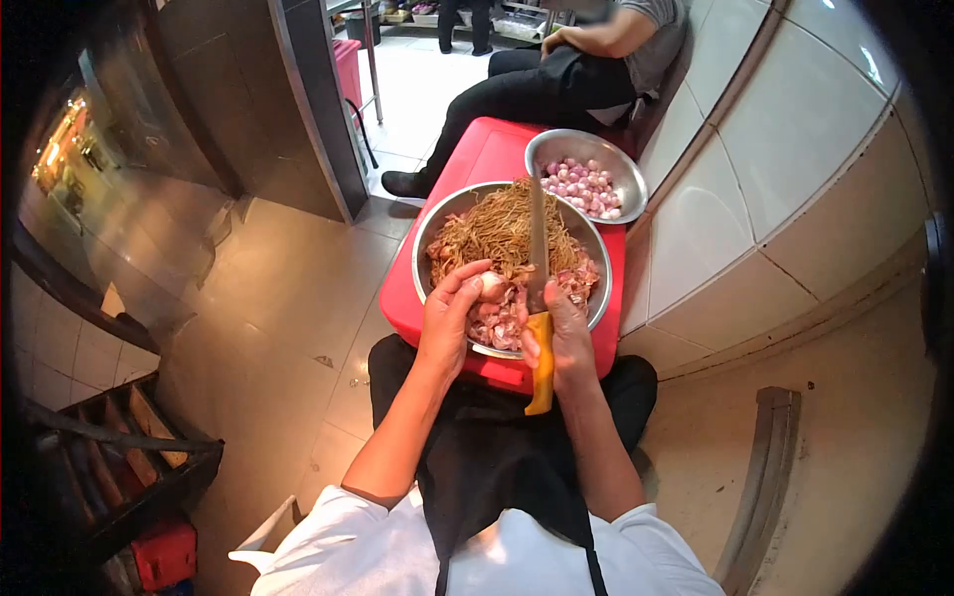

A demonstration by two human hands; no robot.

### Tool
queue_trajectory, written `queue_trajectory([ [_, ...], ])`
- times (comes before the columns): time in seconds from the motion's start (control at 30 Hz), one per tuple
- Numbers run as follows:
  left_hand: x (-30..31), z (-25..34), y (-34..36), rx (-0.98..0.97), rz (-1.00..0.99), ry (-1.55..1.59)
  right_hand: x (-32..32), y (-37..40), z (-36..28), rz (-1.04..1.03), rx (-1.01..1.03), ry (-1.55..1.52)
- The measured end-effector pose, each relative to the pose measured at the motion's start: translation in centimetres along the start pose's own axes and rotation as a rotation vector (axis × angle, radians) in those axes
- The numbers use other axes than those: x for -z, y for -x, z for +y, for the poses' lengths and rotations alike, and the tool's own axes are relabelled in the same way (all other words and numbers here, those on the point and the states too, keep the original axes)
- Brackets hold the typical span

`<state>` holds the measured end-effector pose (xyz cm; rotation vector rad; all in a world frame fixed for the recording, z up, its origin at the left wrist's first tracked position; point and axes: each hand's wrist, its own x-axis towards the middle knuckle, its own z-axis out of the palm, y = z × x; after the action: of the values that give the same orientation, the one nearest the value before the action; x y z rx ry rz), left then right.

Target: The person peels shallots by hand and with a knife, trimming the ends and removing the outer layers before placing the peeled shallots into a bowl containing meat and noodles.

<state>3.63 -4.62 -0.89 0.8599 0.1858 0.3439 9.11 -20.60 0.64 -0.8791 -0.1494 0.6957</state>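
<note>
My left hand (pixel 452 308) holds a pale shallot (pixel 492 286) between its fingers, above the near left part of a large metal bowl (pixel 421 230). A knife with a yellow handle (pixel 540 363) is gripped in my right hand (pixel 561 333), its blade (pixel 539 238) pointing away from me over the bowl. Brown stringy roots or stalks (pixel 497 228) fill the bowl's far part, and pinkish peels (pixel 495 326) lie nearer me. Behind it at the right, a smaller metal bowl (pixel 634 179) contains several peeled purple shallots (pixel 586 187).
Both bowls rest on a red plastic box (pixel 402 298). Beyond it a person (pixel 576 74) in dark trousers sits against the tiled wall (pixel 701 189). Another person's legs (pixel 465 25) show at the back. A dark rack (pixel 129 452) stands at the lower left.
</note>
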Motion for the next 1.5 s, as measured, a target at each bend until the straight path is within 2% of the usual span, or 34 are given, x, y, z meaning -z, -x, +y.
queue_trajectory([
  [0.13, 0.2, 0.4, 0.0, 0.014, -0.023, -0.011, 1.2, 0.1, -0.8, 0.062, 0.042, 0.036],
  [0.27, -0.1, 0.3, -0.5, 0.024, -0.040, 0.031, 1.7, 0.0, -1.4, 0.098, -0.013, 0.249],
  [0.33, -0.2, 0.2, -0.8, 0.022, -0.044, 0.054, 1.1, -0.1, -1.8, 0.089, 0.031, 0.318],
  [0.47, -0.2, -0.4, -1.7, -0.020, -0.012, -0.122, -0.3, 0.1, -2.7, 0.124, 0.087, 0.472],
  [0.57, -0.7, -0.3, -1.9, -0.128, 0.030, -0.356, -0.3, 0.0, -2.6, 0.103, 0.088, 0.476],
  [0.7, -1.3, -0.2, -1.9, -0.191, 0.070, -0.427, -0.3, -0.3, -2.1, 0.122, 0.073, 0.509],
  [0.8, -0.7, -0.4, -1.9, -0.035, 0.069, -0.259, -0.3, -0.6, -2.0, 0.133, 0.060, 0.521],
  [0.93, 0.1, -0.8, -2.1, -0.005, 0.052, -0.064, -0.9, -0.5, -2.1, 0.153, 0.084, 0.573],
  [1.13, -0.1, -0.9, -2.3, 0.015, 0.085, -0.096, -0.6, 0.1, -2.0, 0.155, 0.019, 0.547],
  [1.23, -0.9, -0.6, -2.0, -0.031, 0.117, -0.268, -0.8, 0.0, -2.5, 0.163, -0.019, 0.525],
  [1.27, -1.5, -0.9, -2.0, -0.139, 0.129, -0.284, -0.9, 0.1, -2.7, 0.172, -0.041, 0.497],
  [1.3, -1.3, -0.8, -1.9, -0.147, 0.108, -0.358, -0.6, 0.1, -2.6, 0.156, -0.056, 0.526],
  [1.43, -0.9, -1.3, -1.6, -0.161, 0.045, -0.408, -1.2, 0.4, -1.9, 0.172, 0.017, 0.662],
  [1.5, -1.5, -0.6, -1.4, -0.093, 0.070, -0.333, -1.4, 0.4, -1.1, 0.149, 0.156, 0.734],
])
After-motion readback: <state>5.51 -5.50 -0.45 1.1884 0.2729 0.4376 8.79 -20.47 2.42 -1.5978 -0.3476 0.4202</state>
